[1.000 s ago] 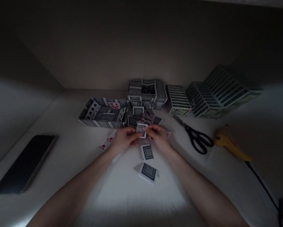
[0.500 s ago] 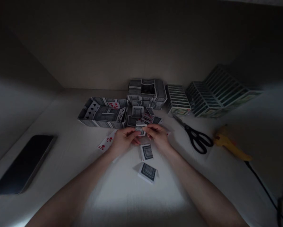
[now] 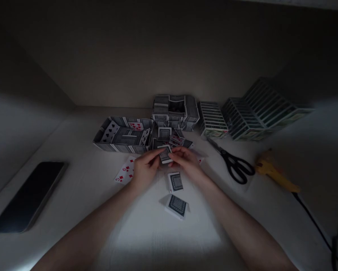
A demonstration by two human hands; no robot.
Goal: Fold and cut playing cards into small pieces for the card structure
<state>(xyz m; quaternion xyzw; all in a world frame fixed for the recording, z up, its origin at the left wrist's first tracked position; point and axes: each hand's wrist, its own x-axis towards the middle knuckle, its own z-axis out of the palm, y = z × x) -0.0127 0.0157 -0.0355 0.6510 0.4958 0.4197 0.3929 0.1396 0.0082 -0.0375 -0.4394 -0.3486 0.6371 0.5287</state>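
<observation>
Head view: left hand (image 3: 145,169) and right hand (image 3: 187,162) pinch a playing card (image 3: 165,154) over a white table (image 3: 72,158).

Fingertips of both hands press its opposite edges, just in front of a low walled card structure (image 3: 123,135) and a taller card structure (image 3: 176,109), both standing built. Loose cards (image 3: 176,206) lie near the hands, with face-up diamond cards (image 3: 125,170) to the left. Further right stand ribbed card stacks (image 3: 213,119), black-handled scissors (image 3: 236,165) and a yellow glue gun (image 3: 273,173); a smartphone (image 3: 30,197) lies far left.
</observation>
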